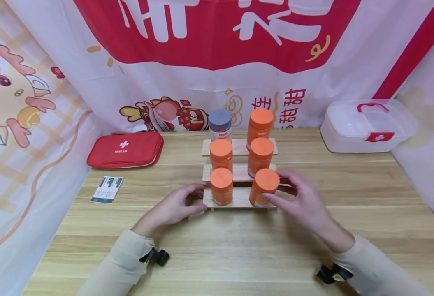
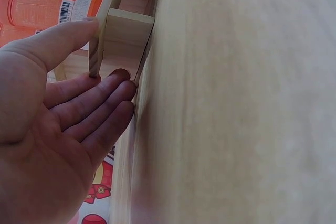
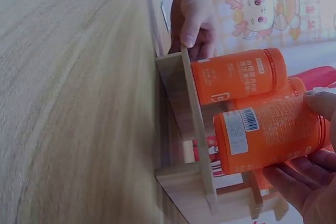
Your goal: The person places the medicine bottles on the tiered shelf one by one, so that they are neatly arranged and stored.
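Observation:
A three-tier wooden stand [image 1: 240, 197] holds capped bottles in two columns. My left hand [image 1: 172, 205] holds the left end of its lowest tier, thumb at the front corner and fingers towards the back. My right hand [image 1: 307, 201] grips the front right orange bottle [image 1: 264, 185] between thumb and fingers. In the right wrist view that bottle [image 3: 273, 132] leans slightly, its base just off the board. The front left orange bottle [image 1: 221, 187] stands upright on the same tier.
Behind stand more orange bottles [image 1: 260, 153] and a grey-capped bottle [image 1: 219, 121]. A red first-aid pouch [image 1: 126, 150] and a printed card [image 1: 107, 189] lie left. A white lidded box [image 1: 365, 127] is at back right, before a hanging cloth [image 1: 187, 78].

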Demonstrator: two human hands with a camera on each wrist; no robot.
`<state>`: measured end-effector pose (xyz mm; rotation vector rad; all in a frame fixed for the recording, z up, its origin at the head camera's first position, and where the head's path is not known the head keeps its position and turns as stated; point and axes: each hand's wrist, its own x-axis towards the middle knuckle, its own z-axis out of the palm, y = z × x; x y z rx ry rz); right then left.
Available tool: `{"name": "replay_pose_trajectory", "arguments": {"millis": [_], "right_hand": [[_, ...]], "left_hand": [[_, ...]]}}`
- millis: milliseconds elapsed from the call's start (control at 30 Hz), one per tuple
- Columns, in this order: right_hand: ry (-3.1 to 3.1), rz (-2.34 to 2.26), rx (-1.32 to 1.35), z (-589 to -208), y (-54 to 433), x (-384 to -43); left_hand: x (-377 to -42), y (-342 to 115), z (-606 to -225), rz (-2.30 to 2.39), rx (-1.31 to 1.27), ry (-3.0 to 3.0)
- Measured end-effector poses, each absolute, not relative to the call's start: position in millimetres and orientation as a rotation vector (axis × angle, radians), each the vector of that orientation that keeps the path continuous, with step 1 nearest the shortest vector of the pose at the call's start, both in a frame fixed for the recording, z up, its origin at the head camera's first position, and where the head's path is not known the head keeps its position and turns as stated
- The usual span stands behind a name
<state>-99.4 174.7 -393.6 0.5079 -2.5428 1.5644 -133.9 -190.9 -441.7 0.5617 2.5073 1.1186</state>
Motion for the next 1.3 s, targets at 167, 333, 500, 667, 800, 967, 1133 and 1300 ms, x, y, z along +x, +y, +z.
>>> {"name": "replay_pose_trajectory", "arguments": {"millis": [167,333,500,667,800,967,1133,1300], "right_hand": [[-2.572,1.57,0.45,-397.0,171.2,-101.7],[-2.596,1.518,0.436,-399.0,171.3,-103.6],[-2.617,1.536,0.406,-397.7,170.6,-103.5],[-2.63,1.568,0.363,-398.7,168.4,-103.0],[-2.652,1.566,0.332,-399.9,167.2,-102.8],[-2.658,1.563,0.326,-400.7,166.4,-103.1],[-2.638,1.58,0.352,-401.2,165.8,-103.2],[-2.632,1.577,0.362,-402.1,165.9,-103.1]], "left_hand": [[-134.0,-189.8,-440.4,1.115,0.562,2.508],[-134.2,-188.7,-438.0,1.116,0.545,2.504],[-134.2,-189.2,-438.9,1.111,0.555,2.503],[-133.9,-189.8,-439.3,1.115,0.537,2.5],[-133.6,-190.6,-439.8,1.119,0.535,2.499],[-134.4,-190.8,-440.0,1.115,0.532,2.502],[-134.7,-190.1,-440.0,1.117,0.523,2.501],[-134.3,-189.8,-439.6,1.12,0.527,2.5]]}}
